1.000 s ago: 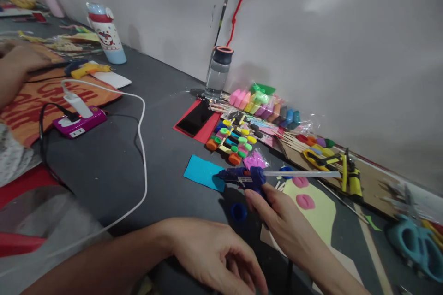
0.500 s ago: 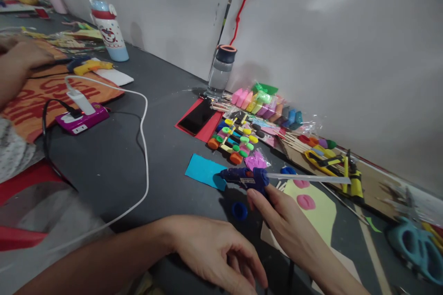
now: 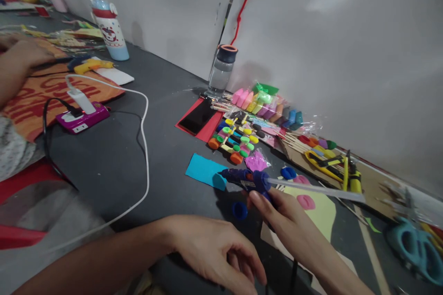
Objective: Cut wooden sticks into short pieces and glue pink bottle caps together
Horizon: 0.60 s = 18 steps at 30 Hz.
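My right hand [image 3: 290, 221] grips a dark blue hot glue gun [image 3: 247, 179] by its handle. A long clear glue stick [image 3: 314, 189] sticks out of the gun's back. The nozzle points left, over the right end of a blue rectangular piece [image 3: 204, 170] that lies flat on the table. Below the gun sits a small blue round piece [image 3: 239, 210]. My left hand [image 3: 214, 251] hovers at the bottom, its fingers loosely curled, thumb and index apart, with nothing visible in them; its fingertips are partly hidden.
Small wheeled clay pieces [image 3: 235, 140], a phone [image 3: 196, 117] on red card, and a clear bottle [image 3: 220, 71] stand beyond. Teal scissors [image 3: 415, 249] lie right. A white cable [image 3: 147, 147] runs from a purple power strip [image 3: 83, 120]. Another person's hand [image 3: 24, 57] is at left.
The glue gun has tilted slightly, its rear and the glue stick's far end dropping lower and rightward. My left hand has stayed almost still.
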### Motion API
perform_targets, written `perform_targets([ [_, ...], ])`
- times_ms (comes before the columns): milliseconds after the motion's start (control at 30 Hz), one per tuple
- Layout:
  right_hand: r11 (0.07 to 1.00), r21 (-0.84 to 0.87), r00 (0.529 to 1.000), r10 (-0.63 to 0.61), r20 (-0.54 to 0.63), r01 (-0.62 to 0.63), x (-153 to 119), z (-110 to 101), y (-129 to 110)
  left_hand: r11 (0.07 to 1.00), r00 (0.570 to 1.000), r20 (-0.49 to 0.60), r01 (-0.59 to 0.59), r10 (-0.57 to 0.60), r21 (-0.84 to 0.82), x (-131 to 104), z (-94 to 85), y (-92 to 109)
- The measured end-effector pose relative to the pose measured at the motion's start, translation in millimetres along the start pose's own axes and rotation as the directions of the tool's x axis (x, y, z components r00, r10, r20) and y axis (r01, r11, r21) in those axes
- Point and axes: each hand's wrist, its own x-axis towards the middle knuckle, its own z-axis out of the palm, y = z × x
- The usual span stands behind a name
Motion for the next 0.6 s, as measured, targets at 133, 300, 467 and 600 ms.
perform_targets([
  [133,0.998,-0.054,0.999,0.016,-0.039,-0.018,1,-1,7,1.000,1.000,-0.017,0.002,-0.002,-0.014,1,0.9,-3],
  [300,0.991,-0.107,0.993,-0.087,-0.084,0.078,5,-2,17,1.000,0.999,-0.027,-0.025,0.025,-0.004,1,1.5,-5],
  [467,0.981,-0.105,0.982,-0.173,-0.069,0.166,5,-4,16,0.999,0.999,-0.028,-0.046,0.046,0.013,1,1.2,-5],
  [600,0.986,-0.108,0.989,-0.137,-0.061,0.130,4,-1,9,0.999,0.999,-0.035,-0.038,0.039,0.029,1,0.7,-4],
])
